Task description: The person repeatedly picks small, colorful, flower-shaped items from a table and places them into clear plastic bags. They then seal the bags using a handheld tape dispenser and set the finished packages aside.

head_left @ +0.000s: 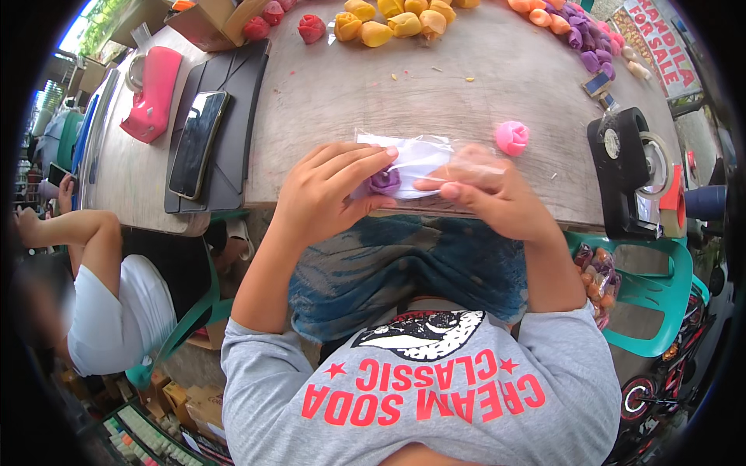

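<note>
My left hand [332, 189] curls around a purple rose-shaped candle [385, 181] at the table's near edge. White paper sheets [417, 152] lie beside and partly behind this rose. A clear plastic wrapper [486, 169] spreads across the paper towards the right. My right hand [486, 189], slightly blurred, grips that plastic, which partly covers its fingers. Just beyond my right hand rests a pink rose-shaped candle [512, 138] on the wooden table [349, 99]. The underside of the purple rose is hidden.
A black tape dispenser [620, 169] stands right. A smartphone [199, 144] lies on a dark folder [245, 110] at left, near a pink tape dispenser [156, 93]. Yellow roses [405, 24] and purple ones [586, 38] line the far side. A person [122, 303] sits left.
</note>
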The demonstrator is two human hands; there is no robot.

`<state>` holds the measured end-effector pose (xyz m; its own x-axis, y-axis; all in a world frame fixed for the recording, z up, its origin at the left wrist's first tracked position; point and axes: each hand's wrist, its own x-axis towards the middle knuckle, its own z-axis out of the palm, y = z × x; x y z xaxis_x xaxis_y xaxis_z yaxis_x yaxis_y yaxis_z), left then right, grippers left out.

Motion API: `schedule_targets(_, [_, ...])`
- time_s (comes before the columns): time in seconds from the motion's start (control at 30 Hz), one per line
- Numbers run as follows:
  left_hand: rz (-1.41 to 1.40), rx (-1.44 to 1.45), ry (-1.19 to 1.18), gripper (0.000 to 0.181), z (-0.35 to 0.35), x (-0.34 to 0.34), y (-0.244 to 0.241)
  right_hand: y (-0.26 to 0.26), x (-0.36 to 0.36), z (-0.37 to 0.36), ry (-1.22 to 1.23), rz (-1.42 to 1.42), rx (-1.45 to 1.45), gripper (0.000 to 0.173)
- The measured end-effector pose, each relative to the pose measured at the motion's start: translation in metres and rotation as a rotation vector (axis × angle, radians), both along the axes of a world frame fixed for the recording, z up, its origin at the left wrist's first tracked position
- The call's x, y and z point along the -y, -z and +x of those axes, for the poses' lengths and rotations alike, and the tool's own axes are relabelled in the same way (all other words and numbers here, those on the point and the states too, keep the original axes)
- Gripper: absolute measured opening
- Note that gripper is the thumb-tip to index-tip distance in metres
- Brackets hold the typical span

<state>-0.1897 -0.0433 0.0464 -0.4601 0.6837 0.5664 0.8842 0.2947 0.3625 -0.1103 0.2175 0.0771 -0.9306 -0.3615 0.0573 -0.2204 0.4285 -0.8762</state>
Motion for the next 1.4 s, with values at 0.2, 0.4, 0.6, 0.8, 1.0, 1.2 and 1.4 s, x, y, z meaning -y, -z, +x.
schedule_targets(0.2, [-0.016, 0.014, 0.027, 0.058, 0.000, 0.001, -0.004, 0.004, -0.002, 0.004, 0.052, -0.264, 0.140, 0.033])
schedule_targets(0.4, [-0.050, 0.019, 0.049, 0.060, 0.000, 0.002, -0.001, -0.001, 0.000, 0.002, -0.112, 0.109, -0.201, 0.049])
schedule_targets(0.6, [-0.030, -0.021, 0.065, 0.066, 0.002, 0.004, 0.001, 0.001, 0.014, 0.003, -0.051, 0.238, -0.294, 0.057])
schedule_targets(0.8, [-0.025, -0.017, 0.074, 0.064, 0.002, 0.003, 0.001, 0.005, 0.016, 0.000, -0.078, 0.297, -0.349, 0.058])
schedule_targets(1.0, [-0.009, -0.039, 0.082, 0.053, 0.000, 0.002, 0.002, -0.004, -0.016, -0.004, -0.243, 0.083, -0.039, 0.041])
schedule_targets(1.2, [-0.011, -0.073, 0.071, 0.048, -0.001, 0.001, 0.003, -0.020, -0.075, 0.010, 0.240, 0.011, -0.236, 0.033])
schedule_targets(1.4, [-0.009, -0.120, 0.029, 0.051, -0.001, 0.000, 0.004, -0.010, -0.047, 0.007, 0.486, 0.270, -0.160, 0.036])
